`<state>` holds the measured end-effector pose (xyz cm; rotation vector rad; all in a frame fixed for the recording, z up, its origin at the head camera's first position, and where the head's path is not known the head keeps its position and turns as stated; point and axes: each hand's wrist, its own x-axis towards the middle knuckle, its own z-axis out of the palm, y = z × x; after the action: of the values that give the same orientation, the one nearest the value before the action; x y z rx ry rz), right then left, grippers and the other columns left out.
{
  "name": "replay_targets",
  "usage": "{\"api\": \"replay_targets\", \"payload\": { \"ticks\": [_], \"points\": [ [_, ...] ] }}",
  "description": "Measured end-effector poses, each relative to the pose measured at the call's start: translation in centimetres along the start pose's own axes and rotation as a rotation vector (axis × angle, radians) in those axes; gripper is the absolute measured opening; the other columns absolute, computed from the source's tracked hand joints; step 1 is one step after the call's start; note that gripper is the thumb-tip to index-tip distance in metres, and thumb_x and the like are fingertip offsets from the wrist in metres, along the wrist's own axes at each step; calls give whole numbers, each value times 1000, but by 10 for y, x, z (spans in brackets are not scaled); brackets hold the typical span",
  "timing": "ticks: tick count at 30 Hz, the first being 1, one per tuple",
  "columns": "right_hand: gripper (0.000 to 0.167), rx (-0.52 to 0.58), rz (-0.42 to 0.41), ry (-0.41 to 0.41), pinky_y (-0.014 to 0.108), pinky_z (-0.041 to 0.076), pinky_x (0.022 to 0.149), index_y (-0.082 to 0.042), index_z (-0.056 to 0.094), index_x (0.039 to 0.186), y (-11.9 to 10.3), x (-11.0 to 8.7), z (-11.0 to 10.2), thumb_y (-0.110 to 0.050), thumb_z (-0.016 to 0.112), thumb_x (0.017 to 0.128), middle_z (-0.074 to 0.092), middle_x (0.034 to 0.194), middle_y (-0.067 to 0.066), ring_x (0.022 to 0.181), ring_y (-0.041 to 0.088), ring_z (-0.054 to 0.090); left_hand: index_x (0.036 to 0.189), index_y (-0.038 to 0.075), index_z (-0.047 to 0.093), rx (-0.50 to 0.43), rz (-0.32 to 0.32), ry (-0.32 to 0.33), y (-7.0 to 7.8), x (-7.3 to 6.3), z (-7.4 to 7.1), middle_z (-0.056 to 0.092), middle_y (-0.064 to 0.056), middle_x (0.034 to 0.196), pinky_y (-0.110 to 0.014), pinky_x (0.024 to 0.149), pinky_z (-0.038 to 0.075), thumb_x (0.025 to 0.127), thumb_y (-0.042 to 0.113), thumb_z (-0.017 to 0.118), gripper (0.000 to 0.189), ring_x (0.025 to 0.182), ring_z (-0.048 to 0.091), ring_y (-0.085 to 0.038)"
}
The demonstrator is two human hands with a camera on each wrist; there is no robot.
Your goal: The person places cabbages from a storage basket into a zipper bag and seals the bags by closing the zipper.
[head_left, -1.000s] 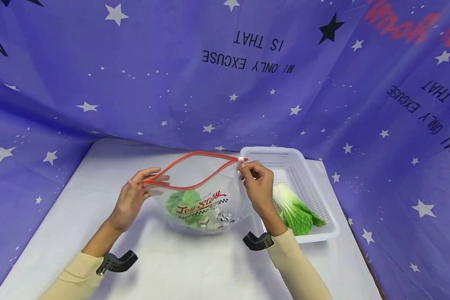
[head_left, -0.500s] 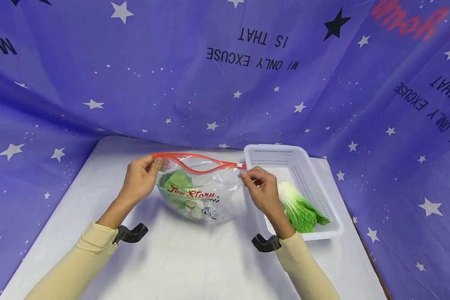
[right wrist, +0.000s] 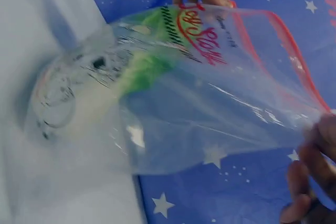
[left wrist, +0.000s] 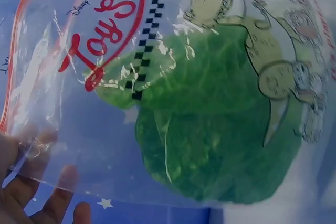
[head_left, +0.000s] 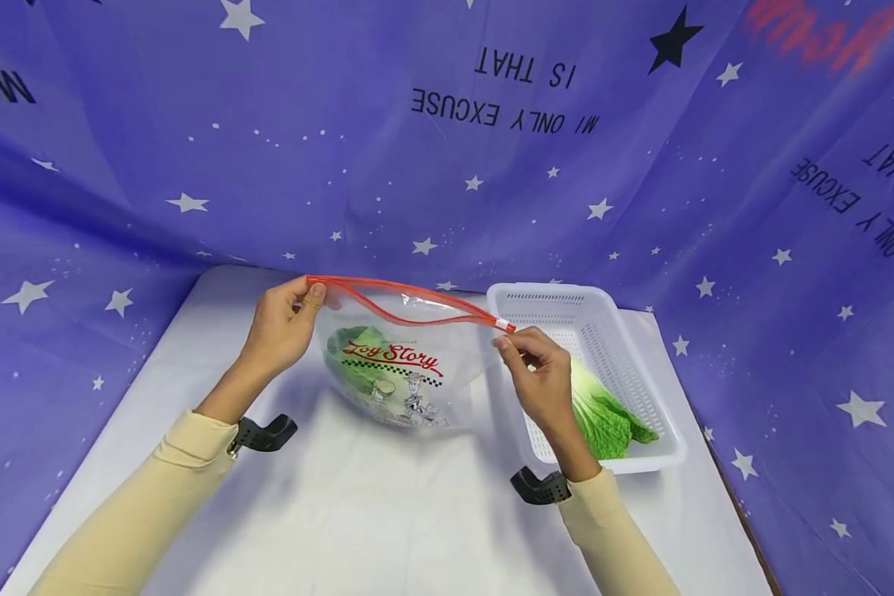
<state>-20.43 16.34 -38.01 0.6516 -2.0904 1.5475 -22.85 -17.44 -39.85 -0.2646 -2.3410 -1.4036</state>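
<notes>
A clear zip bag (head_left: 454,372) with a red zip edge and red "Toy Story" print hangs between my hands in the head view. Inside it lies a green leafy vegetable (left wrist: 210,129), pressed against the plastic in the left wrist view. My left hand (head_left: 279,327) pinches the bag's left top corner between thumb and fingers. At the right top corner, close by the white slider (head_left: 503,324), my right hand (head_left: 542,377) pinches the bag. The bag's mouth gapes slightly between the two red strips.
A white perforated basket (head_left: 644,364) stands on the right of the white table (head_left: 328,530), partly behind my right hand. One cabbage leaf (head_left: 603,414), white at its base, lies in it. A blue star-printed cloth (head_left: 387,165) hangs behind and at the sides.
My left hand has moved from spread fingers at the bag's corner to a pinch, and sits higher. The bag's mouth has narrowed and its zip edge is raised. The right hand has shifted slightly right.
</notes>
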Motion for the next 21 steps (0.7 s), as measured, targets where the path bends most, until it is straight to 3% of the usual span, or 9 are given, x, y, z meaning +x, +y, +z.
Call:
{"api": "replay_targets", "payload": {
  "ticks": [6,9,11,13,15,17,21],
  "points": [
    [17,5,-18,-80,25,45,60,7,69,104,-2,22,-8,6,68,87,63,89,14,78,17,58,100,1,69,-42,-9,-23,2,5,-2,69,-13,99,-31,70,39,106,30,45,38,83,52,-19],
    [20,-93,-68,-165,31,45,64,-1,71,108,-6,45,-3,-4,71,88,63,92,8,83,20,58,100,-2,65,-63,14,-29,1,6,-4,64,-14,96,-31,72,36,106,28,42,38,84,49,-19],
    [22,-208,-79,-297,34,45,69,-6,72,110,-13,64,5,-15,73,90,64,96,4,87,21,58,99,-3,60,-66,35,-41,1,7,-5,55,-16,86,-31,68,32,107,27,40,37,77,44,-20],
    [25,-329,-74,-483,37,47,72,-7,72,110,-22,83,17,-23,72,91,65,95,3,85,21,59,100,-2,57,-70,49,-72,2,8,-5,45,-16,78,-33,65,28,108,26,37,36,70,37,-22],
    [27,-442,-37,-688,36,48,73,-7,72,110,-28,98,30,-27,70,92,66,91,1,82,19,60,105,-1,56,-55,56,-110,4,9,-4,47,-16,83,-34,67,31,108,28,35,35,76,42,-23],
    [31,-533,18,-842,34,48,72,-6,70,113,-30,110,41,-29,70,92,66,86,1,77,17,61,112,1,54,-35,54,-152,6,8,-2,53,-16,94,-37,73,36,108,29,36,34,87,48,-25],
    [35,-634,113,-975,31,47,67,-8,67,118,-25,120,58,-27,73,90,64,78,0,71,13,59,120,3,51,-18,41,-204,10,7,0,55,-15,119,-47,86,39,107,29,41,31,112,50,-29]
  ]
}}
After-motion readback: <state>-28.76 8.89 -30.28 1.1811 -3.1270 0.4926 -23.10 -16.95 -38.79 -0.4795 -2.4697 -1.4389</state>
